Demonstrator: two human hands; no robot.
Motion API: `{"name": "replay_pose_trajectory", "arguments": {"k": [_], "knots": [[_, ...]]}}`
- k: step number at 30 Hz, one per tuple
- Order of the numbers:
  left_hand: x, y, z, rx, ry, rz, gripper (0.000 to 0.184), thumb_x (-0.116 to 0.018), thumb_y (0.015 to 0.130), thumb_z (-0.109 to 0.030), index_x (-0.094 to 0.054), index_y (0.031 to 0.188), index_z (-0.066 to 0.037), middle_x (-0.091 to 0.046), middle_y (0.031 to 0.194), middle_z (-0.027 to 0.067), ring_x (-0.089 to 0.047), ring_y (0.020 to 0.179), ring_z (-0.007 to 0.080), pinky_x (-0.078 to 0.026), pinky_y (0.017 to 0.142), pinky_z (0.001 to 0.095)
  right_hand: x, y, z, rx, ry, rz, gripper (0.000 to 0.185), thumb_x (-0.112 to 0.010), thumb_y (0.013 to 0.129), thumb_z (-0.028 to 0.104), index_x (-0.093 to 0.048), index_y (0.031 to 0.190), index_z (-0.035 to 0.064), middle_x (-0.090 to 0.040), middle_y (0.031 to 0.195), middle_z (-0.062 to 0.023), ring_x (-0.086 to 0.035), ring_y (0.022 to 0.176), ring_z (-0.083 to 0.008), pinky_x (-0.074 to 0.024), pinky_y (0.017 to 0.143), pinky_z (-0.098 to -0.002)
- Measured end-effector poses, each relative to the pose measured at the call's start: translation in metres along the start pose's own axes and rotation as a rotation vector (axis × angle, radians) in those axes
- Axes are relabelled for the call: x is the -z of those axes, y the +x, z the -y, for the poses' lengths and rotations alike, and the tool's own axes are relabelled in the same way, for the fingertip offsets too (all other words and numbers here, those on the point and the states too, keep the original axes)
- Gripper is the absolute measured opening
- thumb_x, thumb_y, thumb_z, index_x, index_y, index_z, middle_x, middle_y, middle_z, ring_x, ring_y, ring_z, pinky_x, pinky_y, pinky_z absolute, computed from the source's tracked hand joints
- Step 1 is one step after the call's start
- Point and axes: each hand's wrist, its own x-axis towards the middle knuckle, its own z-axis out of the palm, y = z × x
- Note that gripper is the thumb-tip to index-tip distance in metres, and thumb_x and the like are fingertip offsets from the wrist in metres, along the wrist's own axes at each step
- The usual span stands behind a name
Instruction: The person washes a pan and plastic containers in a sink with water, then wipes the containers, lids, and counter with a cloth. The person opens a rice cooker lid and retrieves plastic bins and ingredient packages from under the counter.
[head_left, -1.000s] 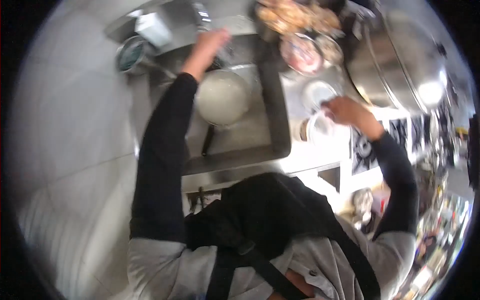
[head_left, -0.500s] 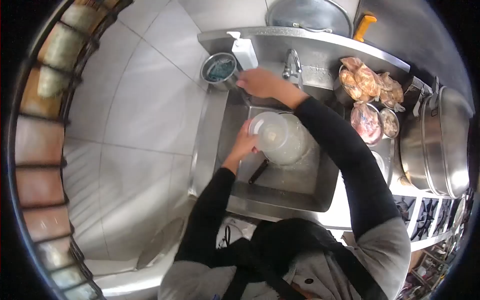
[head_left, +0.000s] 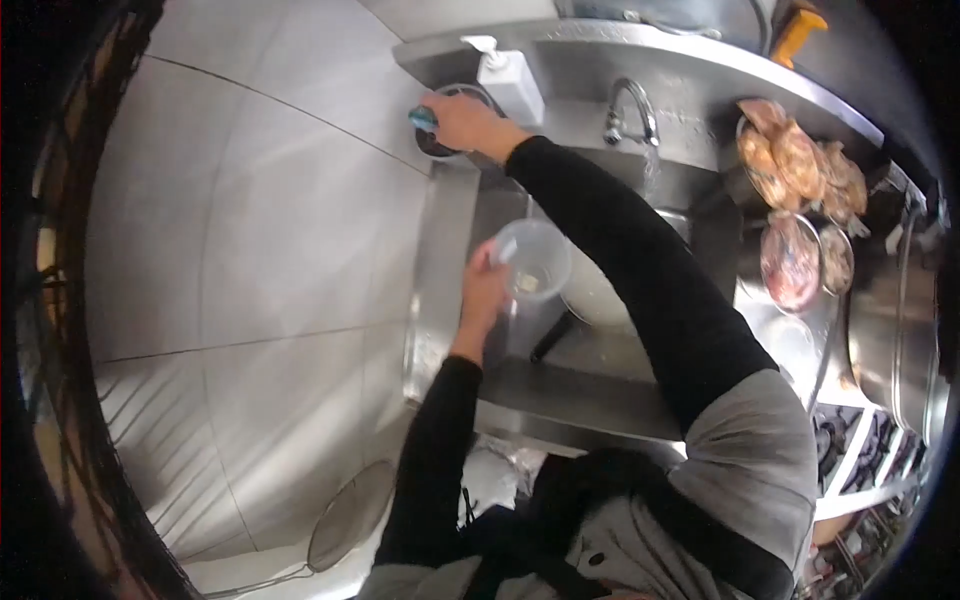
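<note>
Well, the sink (head_left: 437, 270) takes up most of what's in front of me, and my right sleeve cuts across it. Down in it sits the pan (head_left: 597, 303), pale inside, partly hidden by that sleeve, its dark handle angled toward me. The tub (head_left: 546, 260), clear and tilted so I can see into it, is above the left part of the sink, next to the pan as I look down. My left hand (head_left: 482, 295) has it by the side, fingers closed on its edge. Beyond the sink's far left corner stands the pot (head_left: 436, 147), the bottle (head_left: 512, 88) close beside it. Water is running from the tap (head_left: 632, 105). Smallest is the scrubber (head_left: 423, 119), and that's the change: half a second ago it lay in the pot with my right hand (head_left: 465, 122) only at the near edge; now that hand is over the pot, fingers pinched on it. So both my hands are taken, tub in one, scrubber in the other, the two things well apart and not touching.
</note>
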Motion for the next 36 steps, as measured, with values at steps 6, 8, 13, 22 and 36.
{"name": "replay_pose_trajectory", "arguments": {"k": [6, 8, 13, 22, 36], "knots": [[-0.078, 0.084, -0.005, -0.300, 0.555, 0.188, 0.033, -0.057, 0.083, -0.013, -0.069, 0.113, -0.006, -0.068, 0.110, 0.0159, -0.065, 0.094, 0.0304, -0.050, 0.083, 0.0391, 0.077, -0.194, -0.062, -0.681, 0.165, -0.221, 0.058, -0.072, 0.080, 0.047, -0.062, 0.110, -0.0011, -0.067, 0.102, -0.0259, -0.065, 0.094, -0.0435, -0.0523, 0.082, -0.0469], [-0.126, 0.081, -0.037, -0.357, 0.753, 0.314, 0.036, -0.059, 0.080, -0.016, -0.069, 0.113, -0.006, -0.066, 0.115, 0.0199, -0.064, 0.103, 0.0383, -0.049, 0.093, 0.0439, 0.081, -0.256, -0.098, -0.635, 0.051, -0.289, 0.052, -0.070, 0.081, 0.037, -0.059, 0.116, -0.0009, -0.065, 0.105, -0.0268, -0.064, 0.097, -0.0436, -0.0522, 0.084, -0.0476], [-0.210, 0.073, -0.050, -0.638, 0.990, 0.594, 0.030, -0.064, 0.077, -0.024, -0.070, 0.100, -0.005, -0.068, 0.103, 0.0219, -0.064, 0.098, 0.0394, -0.051, 0.084, 0.0454, 0.121, -0.325, -0.101, -0.262, -0.301, -0.110, 0.049, -0.063, 0.082, 0.018, -0.052, 0.126, 0.0006, -0.062, 0.114, -0.0280, -0.062, 0.102, -0.0460, -0.0515, 0.089, -0.0482], [-0.171, 0.018, -0.028, -0.620, 0.751, 0.074, 0.028, -0.061, 0.084, -0.021, -0.070, 0.108, -0.011, -0.069, 0.104, 0.0177, -0.064, 0.098, 0.0397, -0.050, 0.084, 0.0482, 0.133, -0.359, -0.049, -0.966, 0.033, -0.300, 0.087, -0.060, 0.084, 0.052, -0.030, 0.131, -0.0153, -0.062, 0.110, -0.0372, -0.062, 0.105, -0.0482, -0.0492, 0.091, -0.0480], [-0.144, -0.021, -0.018, -0.601, 0.640, -0.045, 0.028, -0.061, 0.087, -0.021, -0.068, 0.111, -0.010, -0.068, 0.103, 0.0172, -0.064, 0.097, 0.0379, -0.050, 0.083, 0.0455, 0.016, -0.317, -0.102, -0.174, -0.045, 0.429, 0.041, -0.056, 0.090, 0.027, -0.059, 0.126, 0.0075, -0.060, 0.127, -0.0200, -0.052, 0.122, -0.0378, -0.0398, 0.103, -0.0446]]}}
